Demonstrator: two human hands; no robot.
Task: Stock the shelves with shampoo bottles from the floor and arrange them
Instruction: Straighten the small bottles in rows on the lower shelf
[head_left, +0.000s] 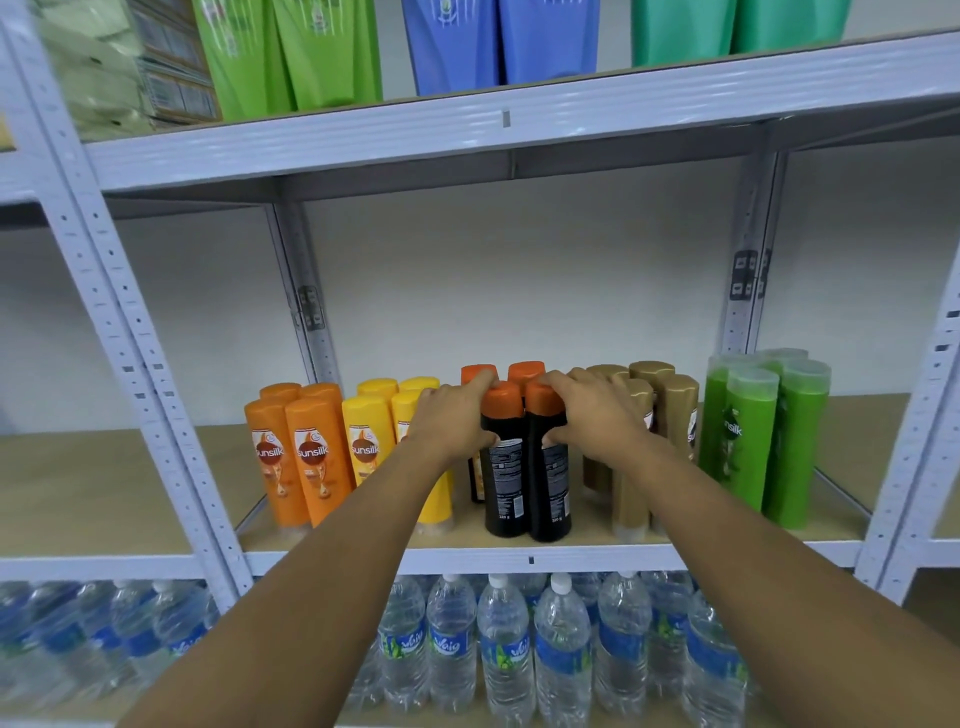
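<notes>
"sunsilk" orange bottles (298, 452), perhaps "320 g"

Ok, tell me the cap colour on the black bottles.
Orange caps on the black bottles, clearest in the head view.

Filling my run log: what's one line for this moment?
step: arrange | left hand: grips black bottle | right hand: grips its neighbour | place: middle shelf
</notes>
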